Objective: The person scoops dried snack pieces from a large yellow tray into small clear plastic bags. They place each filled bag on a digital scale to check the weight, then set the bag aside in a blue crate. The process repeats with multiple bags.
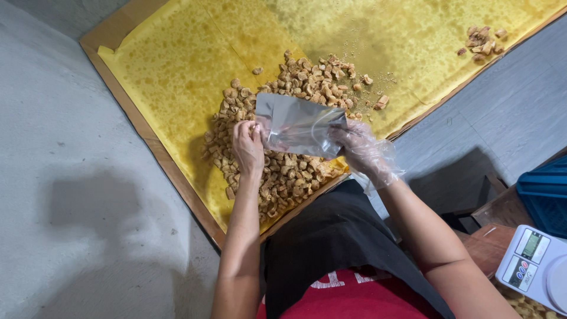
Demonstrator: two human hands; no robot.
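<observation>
A glossy, creased silver foil pouch [300,125] is held above a heap of rough, golden-brown fried snack pieces [283,136] spread on oil-stained yellow paper [177,65] over a cardboard sheet [147,139]. The pouch hides part of the heap; its opening cannot be made out. The bare left hand [248,147] pinches the pouch's left edge; the right hand [361,150], in a crinkled clear plastic glove, grips its right edge. A white scale [534,266] is cut off at lower right.

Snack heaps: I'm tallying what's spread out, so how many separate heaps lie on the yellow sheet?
2. The big heap lies under the hands and silver bag; a small heap sits near the sheet's far right edge.
</observation>
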